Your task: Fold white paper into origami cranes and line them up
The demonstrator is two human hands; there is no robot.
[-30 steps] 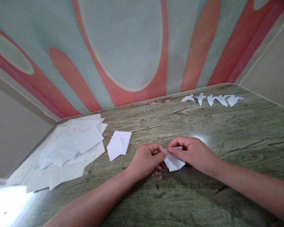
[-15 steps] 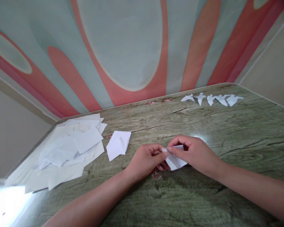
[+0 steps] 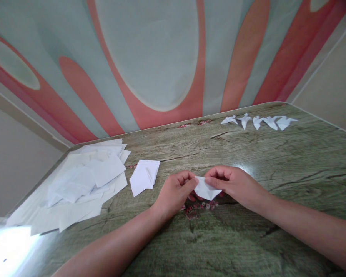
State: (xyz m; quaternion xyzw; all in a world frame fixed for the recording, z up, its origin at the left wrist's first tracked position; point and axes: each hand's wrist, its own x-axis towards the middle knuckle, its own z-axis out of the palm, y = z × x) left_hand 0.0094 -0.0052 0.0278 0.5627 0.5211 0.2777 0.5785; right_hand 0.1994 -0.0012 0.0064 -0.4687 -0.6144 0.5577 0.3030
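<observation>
A small folded piece of white paper [image 3: 207, 189] is held between my two hands, just above the table. My left hand [image 3: 177, 191] pinches its left corner between thumb and fingers. On the other side, my right hand [image 3: 233, 182] grips its upper right part, thumb on top. The paper shows creases and a point toward me; its underside and some fingertips are hidden. Left of my hands lies another white folded paper [image 3: 142, 179] with a narrow strip on it.
A loose heap of white paper sheets [image 3: 109, 169] covers the table's left side. Several folded white paper birds [image 3: 258, 122] stand in a row at the back right. The wood-patterned table [image 3: 305, 165] meets a patterned wall [image 3: 150, 54] at the back.
The paper in my hands has been turned and its shape now looks wider and shorter, with a point toward me. My left hand has shifted slightly left and up.
</observation>
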